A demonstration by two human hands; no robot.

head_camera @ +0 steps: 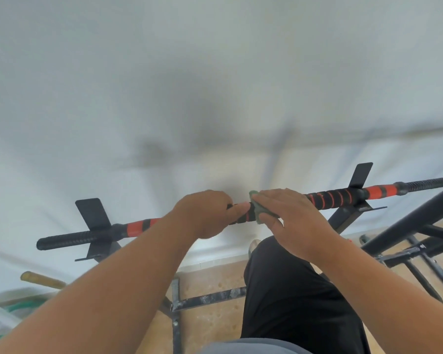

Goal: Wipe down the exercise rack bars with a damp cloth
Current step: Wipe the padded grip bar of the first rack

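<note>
Head view of a wiping stroke on the horizontal bar [338,196], a black-and-orange padded bar lying across two black brackets [359,176] of the exercise rack. The left hand [205,214] holds the bar near its middle, fingers curled over it in a closed grip with the thumb lying along the bar. The right hand [289,215] lies just beside it, fingers fairly straight, pressing a green cloth [260,213] that is wrapped over the bar; its grip is flat rather than clenched.

Risks, as judged from this arrangement: the bar appears only to rest in the brackets, so a hard sideways stroke could roll it or slide it along them unless the left hand steadies it. The flat right hand may let the cloth slip off or skip the bar's underside. The spiral-ridged grip section could snag the cloth. The outer black ends [69,240] and the frame tubes [404,221] appear not yet reached.
</note>
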